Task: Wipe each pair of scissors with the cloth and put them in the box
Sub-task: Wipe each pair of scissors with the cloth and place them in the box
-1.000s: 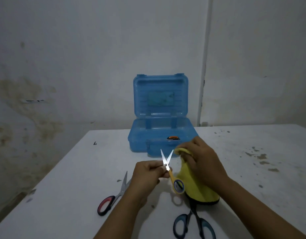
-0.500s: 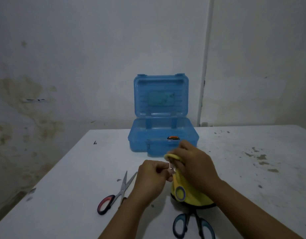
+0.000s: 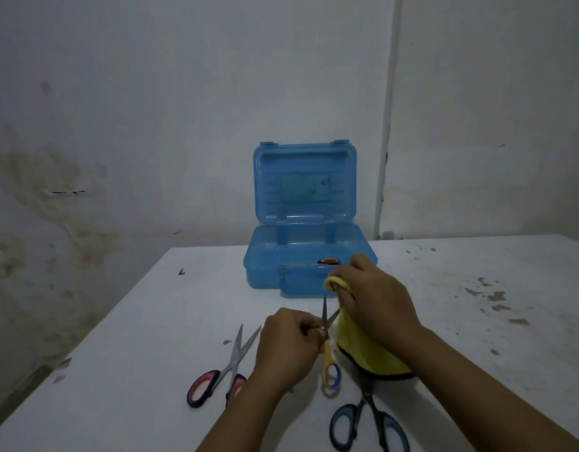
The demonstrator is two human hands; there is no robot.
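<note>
My left hand (image 3: pixel 286 342) pinches the yellow-handled scissors (image 3: pixel 328 353) at the pivot, blades up and parted. My right hand (image 3: pixel 376 296) grips the yellow cloth (image 3: pixel 366 350) against one blade. The blue box (image 3: pixel 309 256) stands open behind; red-handled scissors (image 3: pixel 221 370) and blue-handled scissors (image 3: pixel 368 419) lie on the table (image 3: pixel 135 353).

A bare, shabby room, perhaps a store or back room: stained white wall (image 3: pixel 86 207), a pipe (image 3: pixel 387 125), a spotted white desk (image 3: pixel 477 305).
</note>
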